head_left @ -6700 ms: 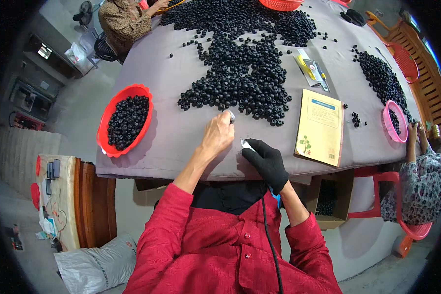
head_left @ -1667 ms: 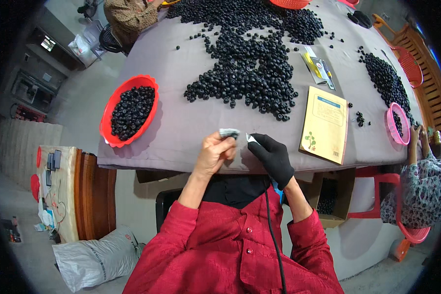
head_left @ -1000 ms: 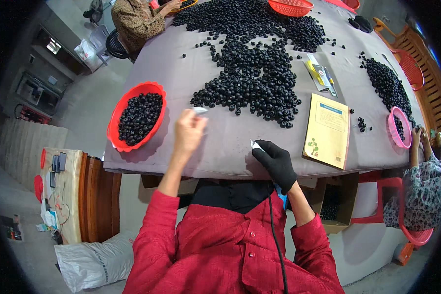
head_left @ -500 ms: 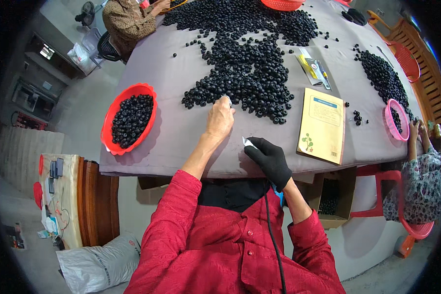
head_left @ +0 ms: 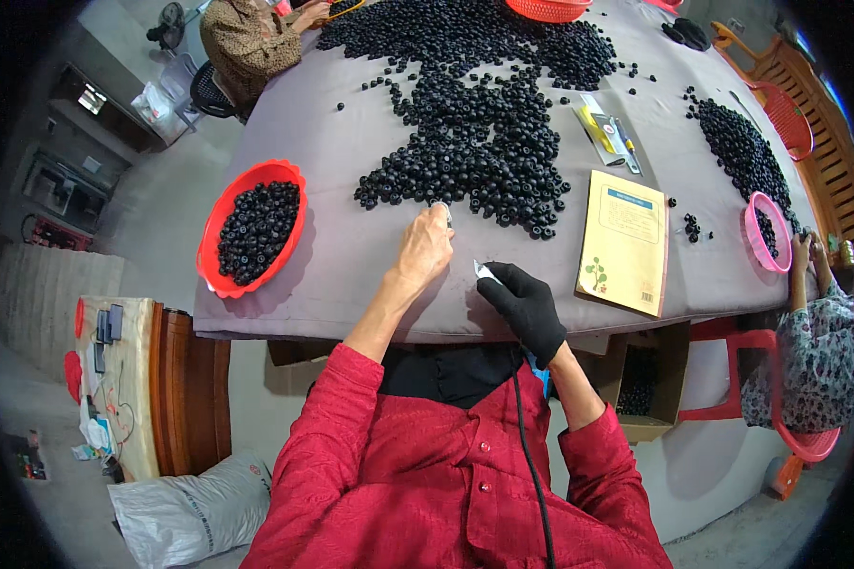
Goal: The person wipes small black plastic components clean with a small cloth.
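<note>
My left hand (head_left: 424, 248), bare, is at the near edge of a heap of small black round pieces (head_left: 484, 142). Its fingers are pinched together, with something white at the tips; what they hold is too small to make out. In a black glove, my right hand (head_left: 525, 305) is closed on a small white pointed thing (head_left: 485, 272), just above the near part of the cloth. A bare strip of cloth lies between the two hands. Left of them, a red scalloped basin (head_left: 299, 223) holds many of the same black pieces.
A yellow booklet (head_left: 622, 242) and a packaged yellow tool (head_left: 605, 133) lie to the right. Farther right are another black heap (head_left: 742, 147) and a pink basket (head_left: 761, 263) by a person's hands (head_left: 810, 256). Another person (head_left: 247, 47) sits at the far left. A cardboard box (head_left: 657, 379) stands below.
My left hand has drawn back slightly toward me from the heap's edge. My right hand has barely shifted. The red basin has moved a touch.
</note>
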`<move>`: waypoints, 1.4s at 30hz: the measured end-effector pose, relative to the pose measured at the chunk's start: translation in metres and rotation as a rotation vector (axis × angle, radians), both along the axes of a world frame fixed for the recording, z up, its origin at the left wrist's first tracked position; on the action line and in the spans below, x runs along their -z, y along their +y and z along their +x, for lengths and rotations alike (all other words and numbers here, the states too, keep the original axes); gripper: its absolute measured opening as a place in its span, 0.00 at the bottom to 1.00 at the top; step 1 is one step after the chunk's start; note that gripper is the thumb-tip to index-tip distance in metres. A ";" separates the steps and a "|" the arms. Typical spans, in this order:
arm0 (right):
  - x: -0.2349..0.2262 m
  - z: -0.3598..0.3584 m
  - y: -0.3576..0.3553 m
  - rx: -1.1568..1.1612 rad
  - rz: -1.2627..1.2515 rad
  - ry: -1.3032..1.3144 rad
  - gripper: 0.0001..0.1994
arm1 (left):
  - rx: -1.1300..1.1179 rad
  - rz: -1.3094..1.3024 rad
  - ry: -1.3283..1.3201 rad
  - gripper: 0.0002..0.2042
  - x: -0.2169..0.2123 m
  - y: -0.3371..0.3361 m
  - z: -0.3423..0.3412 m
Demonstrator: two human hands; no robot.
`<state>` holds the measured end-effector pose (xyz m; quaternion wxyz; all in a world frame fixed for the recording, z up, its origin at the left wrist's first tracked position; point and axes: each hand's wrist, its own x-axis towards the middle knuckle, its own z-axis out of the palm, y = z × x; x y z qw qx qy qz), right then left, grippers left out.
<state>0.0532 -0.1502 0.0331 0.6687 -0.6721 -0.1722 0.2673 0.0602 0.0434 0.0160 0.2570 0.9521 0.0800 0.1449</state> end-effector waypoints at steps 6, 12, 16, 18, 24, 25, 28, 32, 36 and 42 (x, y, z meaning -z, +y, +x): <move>0.002 -0.001 0.003 0.058 0.041 0.002 0.15 | -0.001 -0.923 0.206 0.06 -0.001 -0.014 -0.028; 0.007 0.003 0.004 0.159 0.005 0.009 0.15 | 0.080 -0.360 -0.206 0.04 0.011 -0.035 -0.029; 0.014 0.008 0.003 0.198 0.041 -0.025 0.14 | 0.138 -0.519 -0.145 0.05 -0.005 -0.048 -0.049; 0.004 0.011 0.000 0.247 0.102 0.153 0.14 | 0.138 -0.531 -0.196 0.08 0.001 -0.050 -0.050; 0.001 0.006 0.003 0.291 0.158 0.161 0.13 | -0.046 -0.377 -0.190 0.13 -0.001 -0.039 -0.016; -0.003 0.005 0.003 0.283 0.149 0.246 0.13 | -0.048 -0.395 -0.143 0.12 -0.005 -0.038 -0.009; 0.009 0.008 0.003 0.292 0.084 0.123 0.13 | 0.020 -0.106 -0.035 0.11 0.000 -0.035 0.008; 0.012 0.011 0.003 0.269 0.072 0.072 0.14 | 0.071 -0.073 -0.072 0.11 0.010 -0.028 0.019; 0.014 0.014 -0.002 0.259 0.071 0.158 0.14 | 0.194 -0.786 0.010 0.08 0.004 -0.032 -0.002; 0.015 0.011 0.000 0.200 0.041 -0.001 0.15 | 0.148 -1.425 0.084 0.05 -0.008 -0.046 -0.039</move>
